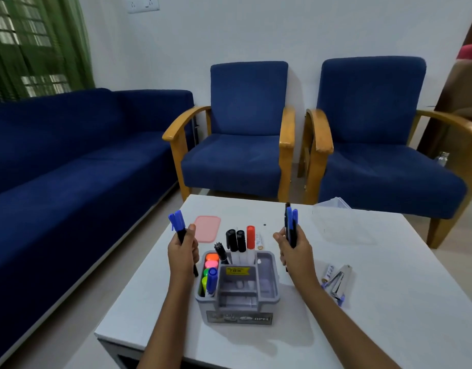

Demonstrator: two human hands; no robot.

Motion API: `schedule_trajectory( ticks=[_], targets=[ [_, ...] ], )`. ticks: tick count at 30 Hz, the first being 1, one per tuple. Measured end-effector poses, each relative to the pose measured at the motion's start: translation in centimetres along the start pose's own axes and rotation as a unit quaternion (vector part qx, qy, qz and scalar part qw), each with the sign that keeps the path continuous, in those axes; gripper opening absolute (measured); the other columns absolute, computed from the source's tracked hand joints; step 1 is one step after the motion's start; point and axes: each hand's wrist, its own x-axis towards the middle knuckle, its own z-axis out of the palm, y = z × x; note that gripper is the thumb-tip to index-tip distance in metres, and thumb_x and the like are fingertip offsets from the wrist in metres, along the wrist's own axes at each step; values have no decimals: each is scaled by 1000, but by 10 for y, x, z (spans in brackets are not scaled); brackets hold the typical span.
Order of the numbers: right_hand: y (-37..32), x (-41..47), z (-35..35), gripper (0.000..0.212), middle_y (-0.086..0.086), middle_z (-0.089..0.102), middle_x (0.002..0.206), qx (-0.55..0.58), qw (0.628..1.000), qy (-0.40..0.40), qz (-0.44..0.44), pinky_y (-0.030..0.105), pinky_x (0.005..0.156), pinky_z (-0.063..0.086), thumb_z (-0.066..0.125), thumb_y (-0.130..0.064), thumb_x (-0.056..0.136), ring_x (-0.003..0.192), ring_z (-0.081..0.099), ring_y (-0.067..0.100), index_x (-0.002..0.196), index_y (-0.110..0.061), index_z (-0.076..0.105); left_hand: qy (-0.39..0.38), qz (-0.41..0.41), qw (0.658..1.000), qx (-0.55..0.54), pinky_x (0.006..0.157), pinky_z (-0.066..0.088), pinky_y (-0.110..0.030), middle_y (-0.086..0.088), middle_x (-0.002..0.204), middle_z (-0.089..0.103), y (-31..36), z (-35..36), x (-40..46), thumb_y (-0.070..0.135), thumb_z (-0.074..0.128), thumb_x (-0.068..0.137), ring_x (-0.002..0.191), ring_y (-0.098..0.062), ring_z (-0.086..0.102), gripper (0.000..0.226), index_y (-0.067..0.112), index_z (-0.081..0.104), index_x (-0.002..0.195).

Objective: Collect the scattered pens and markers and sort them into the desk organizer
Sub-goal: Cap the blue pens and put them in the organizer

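A: Fingers first. L hand (183, 251)?
B: Curled tight round two blue-capped pens (178, 227), caps up, tips poking out below the palm. Held above the table, just left of the organizer.
A: R hand (296, 251)?
B: Same deal, fingers wrapped round a bundle of pens (290, 225), blue caps plus one dark one, upright. Just right of the organizer, also off the table.
A: Organizer?
B: Grey desk organizer (239, 314) on the white table (389, 328), btwn the two forearms. Back slot: two black-capped markers (236, 239) and a red-capped marker (250, 235), upright. Left slot: highlighters (211, 259), orange, pink, green, yellow, w/ a blue-capped marker (211, 279) leaning in front. Middle and right compartments look bare; yellow sticker on the centre divider.
A: Anything loose?
B: Few pens (336, 280) lying on the table, right of the R forearm. Pink lid (207, 228) behind the L hand, clear container (338, 222) at far right.
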Motion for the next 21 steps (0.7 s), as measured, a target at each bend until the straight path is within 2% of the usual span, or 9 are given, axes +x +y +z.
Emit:
schedule_trajectory(
  ticks=[4,8,11,13,17,19,21],
  targets=[
    [-31,-1,-5,16,2,39,47,122,991,1,56,19,35,36,68,-15,85,32,33,10,85,-9,53,-41,9,999,-12,35,25,-15,10,46,36,33,3,-4,18,51,96,38,-4,27,24,14,47,73],
    [-82,-2,-9,10,-2,39,39,198,979,-50,9,18,35,35,67,-12,86,29,33,9,94,-9,62,-155,79,983,57,39,27,-16,6,52,36,91,21,-18,12,49,96,40,-5,29,16,10,55,82],
    [-115,-13,-4,33,-3,41,42,236,963,-131,-27,17,35,34,70,-20,78,30,33,9,108,-8,64,-228,126,954,145,41,28,-17,5,55,41,121,44,-34,8,52,94,41,-6,32,17,13,59,79],
    [-132,-23,4,43,-2,41,45,232,957,-170,-47,18,35,33,72,-26,71,30,34,9,110,-10,64,-266,161,925,217,43,31,-17,10,54,45,129,60,-46,10,57,91,42,-4,36,18,19,60,75],
    [-147,-32,13,32,4,42,52,190,974,-117,-44,22,38,33,76,-20,71,37,35,12,99,-10,66,-284,209,875,332,50,35,-25,5,58,48,126,78,-58,7,53,89,49,-8,40,30,33,54,75],
    [-148,-32,11,22,4,47,54,170,980,-94,-48,23,38,35,76,-15,74,38,37,12,93,-13,66,-296,210,861,356,50,37,-20,3,61,51,122,82,-60,9,51,91,52,-9,43,20,26,61,95],
    [-149,-32,9,17,0,51,53,153,983,-87,-58,23,38,38,76,-14,75,37,40,10,85,-18,63,-298,204,858,366,47,36,-12,3,64,52,120,87,-63,11,50,94,52,-6,44,28,14,57,121]
  ],
)
